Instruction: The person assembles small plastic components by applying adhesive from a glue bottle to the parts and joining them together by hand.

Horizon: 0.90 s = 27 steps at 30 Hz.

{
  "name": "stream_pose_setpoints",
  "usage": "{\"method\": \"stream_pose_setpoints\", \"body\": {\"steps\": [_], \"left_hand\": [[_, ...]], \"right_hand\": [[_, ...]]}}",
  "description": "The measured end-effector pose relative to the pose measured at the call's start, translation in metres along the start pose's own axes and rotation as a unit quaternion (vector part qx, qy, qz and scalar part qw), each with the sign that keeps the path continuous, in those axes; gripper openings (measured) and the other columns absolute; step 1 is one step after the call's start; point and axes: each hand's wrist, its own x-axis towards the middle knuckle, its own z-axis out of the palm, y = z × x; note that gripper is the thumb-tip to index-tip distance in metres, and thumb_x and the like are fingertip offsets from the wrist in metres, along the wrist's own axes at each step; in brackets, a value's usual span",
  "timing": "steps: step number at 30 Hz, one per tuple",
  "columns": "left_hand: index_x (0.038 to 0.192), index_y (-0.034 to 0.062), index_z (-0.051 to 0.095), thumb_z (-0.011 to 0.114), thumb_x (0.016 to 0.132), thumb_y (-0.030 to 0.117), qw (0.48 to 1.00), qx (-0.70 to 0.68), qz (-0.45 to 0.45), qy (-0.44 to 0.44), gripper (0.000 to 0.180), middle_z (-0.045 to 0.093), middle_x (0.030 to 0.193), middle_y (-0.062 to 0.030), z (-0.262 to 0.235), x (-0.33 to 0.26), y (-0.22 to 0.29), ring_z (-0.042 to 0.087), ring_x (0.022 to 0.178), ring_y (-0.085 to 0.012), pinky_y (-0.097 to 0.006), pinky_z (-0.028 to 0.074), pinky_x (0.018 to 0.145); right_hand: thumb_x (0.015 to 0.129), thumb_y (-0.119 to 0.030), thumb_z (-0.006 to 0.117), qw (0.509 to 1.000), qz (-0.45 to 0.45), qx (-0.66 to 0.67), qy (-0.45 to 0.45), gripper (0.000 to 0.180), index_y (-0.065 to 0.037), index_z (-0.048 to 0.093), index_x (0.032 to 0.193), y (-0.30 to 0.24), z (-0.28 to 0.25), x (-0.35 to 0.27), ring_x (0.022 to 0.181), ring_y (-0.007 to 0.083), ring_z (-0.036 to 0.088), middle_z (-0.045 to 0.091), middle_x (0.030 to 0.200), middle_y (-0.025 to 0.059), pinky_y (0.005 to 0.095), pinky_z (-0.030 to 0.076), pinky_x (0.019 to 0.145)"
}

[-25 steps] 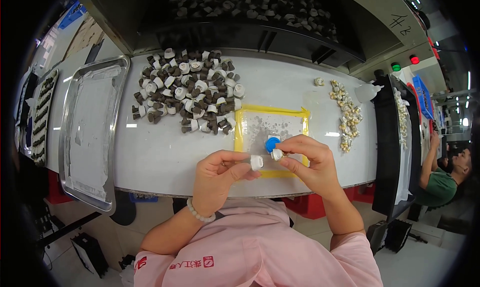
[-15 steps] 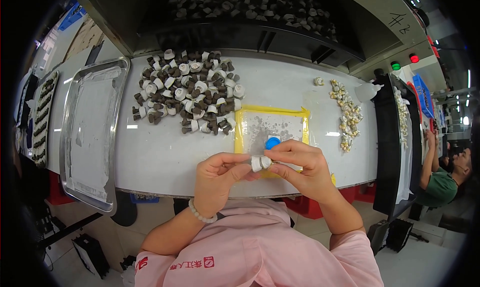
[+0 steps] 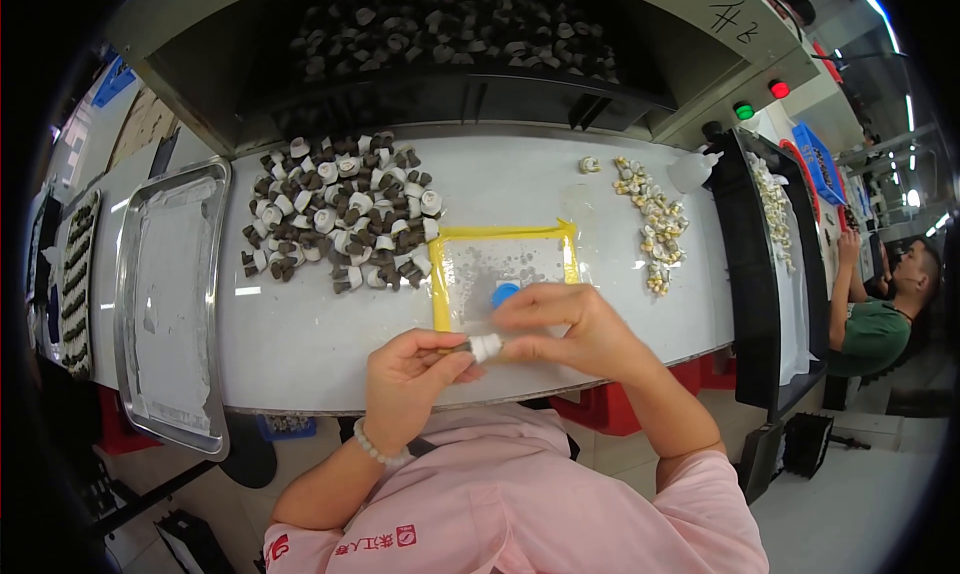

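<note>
Together, the left hand (image 3: 410, 374) and the right hand (image 3: 580, 329) met just above the near edge of the white table (image 3: 300, 334), fingertips pinched shut on a small white part (image 3: 485, 347) held between them. That part sat at about six o'clock from the yellow-taped square (image 3: 505, 269), where a blue cap (image 3: 505, 294) lay just at twelve o'clock of the hands. A heap of dark and white pieces (image 3: 340, 224) spread at eleven o'clock from the hands, and a line of pale small pieces (image 3: 655, 224) ran at one o'clock. A metal tray (image 3: 170, 304) lay at nine o'clock, well apart.
</note>
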Motion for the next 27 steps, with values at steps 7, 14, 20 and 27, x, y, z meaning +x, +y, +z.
{"method": "stream_pose_setpoints", "body": {"steps": [7, 14, 20, 27], "left_hand": [[0.095, -0.0023, 0.061, 0.069, 0.074, -0.011, 0.742, 0.55, 0.341, 0.175, 0.024, 0.067, 0.094, -0.0163, -0.057, -0.033, 0.032, 0.063, 0.081, -0.0264, -0.032, 0.051, 0.073], [0.095, 0.0006, 0.061, 0.073, 0.068, -0.006, 0.617, 0.672, 0.353, 0.209, 0.03, 0.064, 0.103, -0.0147, -0.072, -0.04, 0.039, 0.058, 0.092, -0.0316, -0.039, 0.048, 0.078], [0.1, -0.0016, 0.064, 0.077, 0.068, 0.002, 0.629, 0.661, 0.376, 0.163, 0.034, 0.058, 0.099, -0.0131, -0.039, -0.015, 0.051, 0.054, 0.092, -0.0303, -0.038, 0.047, 0.078], [0.102, -0.0018, 0.062, 0.074, 0.074, 0.01, 0.616, 0.715, 0.308, 0.118, 0.032, 0.056, 0.089, -0.0148, -0.024, 0.032, 0.044, 0.053, 0.082, -0.0312, -0.039, 0.046, 0.07]], "right_hand": [[0.08, -0.005, 0.067, 0.894, -0.037, -0.397, 0.205, 0.027, -0.001, 0.067, 0.107, 0.036, -0.093, 0.04, 0.098, 0.0276, 0.061, 0.066, 0.105, 0.0116, 0.0335, 0.048, 0.086], [0.074, 0.002, 0.064, 0.857, -0.051, -0.481, 0.18, 0.025, -0.001, 0.067, 0.099, 0.059, -0.113, 0.067, 0.091, 0.0308, 0.06, 0.064, 0.097, 0.0117, 0.0373, 0.05, 0.079], [0.073, 0.001, 0.066, 0.908, -0.014, -0.378, 0.182, 0.023, -0.002, 0.068, 0.096, 0.027, -0.068, 0.032, 0.085, 0.0274, 0.06, 0.062, 0.089, 0.0095, 0.037, 0.049, 0.074], [0.069, -0.003, 0.067, 0.819, -0.152, -0.539, 0.125, 0.029, -0.004, 0.068, 0.098, 0.024, -0.029, -0.013, 0.081, 0.023, 0.058, 0.059, 0.087, 0.0059, 0.0354, 0.045, 0.071]]}}
